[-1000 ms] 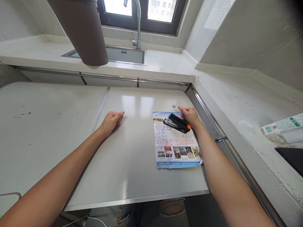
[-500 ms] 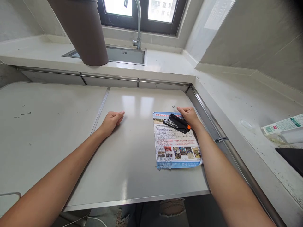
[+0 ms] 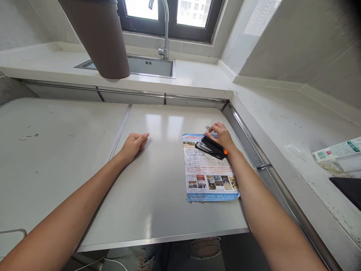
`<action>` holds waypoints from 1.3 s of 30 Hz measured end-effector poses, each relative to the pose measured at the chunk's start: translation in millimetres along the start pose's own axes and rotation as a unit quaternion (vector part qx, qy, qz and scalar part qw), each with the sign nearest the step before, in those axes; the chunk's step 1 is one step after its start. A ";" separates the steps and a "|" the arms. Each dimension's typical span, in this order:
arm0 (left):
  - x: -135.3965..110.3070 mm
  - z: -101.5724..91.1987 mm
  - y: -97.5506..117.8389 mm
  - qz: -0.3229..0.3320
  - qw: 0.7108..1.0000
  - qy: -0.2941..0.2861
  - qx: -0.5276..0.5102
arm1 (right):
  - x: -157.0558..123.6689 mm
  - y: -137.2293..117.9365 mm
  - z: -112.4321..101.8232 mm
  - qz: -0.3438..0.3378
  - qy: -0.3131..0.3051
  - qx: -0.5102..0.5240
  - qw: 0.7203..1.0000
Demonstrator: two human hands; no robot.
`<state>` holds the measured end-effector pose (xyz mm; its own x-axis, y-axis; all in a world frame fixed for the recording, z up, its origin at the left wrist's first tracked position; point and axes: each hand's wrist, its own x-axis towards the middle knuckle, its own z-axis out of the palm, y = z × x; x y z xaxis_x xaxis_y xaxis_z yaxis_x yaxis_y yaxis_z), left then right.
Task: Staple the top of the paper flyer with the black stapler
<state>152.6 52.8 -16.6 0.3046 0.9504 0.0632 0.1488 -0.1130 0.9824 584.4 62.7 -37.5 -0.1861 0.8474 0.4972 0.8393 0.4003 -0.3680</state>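
My left hand [image 3: 135, 145] rests closed on the table, the thumb lying over curled fingers and nothing showing in it. My right hand [image 3: 220, 134] is open, its fingers apart and bent over the far side of a black stapler [image 3: 210, 147]. The thumb is close to the stapler; whether it touches is unclear. An orange part marks the stapler's right end, and its upper arm is swung open. Under the stapler lies a printed flyer [image 3: 210, 188] with many staples along its left side. Just beyond my right fingers are small staple strips [image 3: 207, 127].
Loose staples [image 3: 28, 137] are scattered over the left half of the white folding table [image 3: 158, 180]. A brown bin [image 3: 109, 45] stands at the sink [image 3: 152, 67], below a tap [image 3: 165, 34]. On the right counter [image 3: 270, 113] lies a carton [image 3: 338, 149].
My right hand has opened from a closed shape and shifted slightly left, its fingers now spread toward the staple strips. The left hand, stapler and flyer have stayed in place.
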 end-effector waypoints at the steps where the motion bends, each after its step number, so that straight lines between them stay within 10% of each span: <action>1: 0.1 0.0 -0.1 0.000 1.000 0.001 0.000 | 0.1 2.5 1.5 -0.006 0.003 -0.007 1.000; 25: -0.1 0.3 0.6 -0.006 1.000 0.004 -0.011 | 0.4 15.1 14.1 -0.011 -0.104 0.029 0.994; 39: 1.6 -5.7 8.0 -0.026 0.981 0.042 -0.188 | 25.0 -85.9 85.1 -0.050 -0.148 0.025 0.987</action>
<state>148.9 55.1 -7.6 0.2256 0.9742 0.0100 -0.2010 0.0365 0.9789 464.1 79.2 -60.3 -0.4135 0.8650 0.2843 0.7846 0.4969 -0.3708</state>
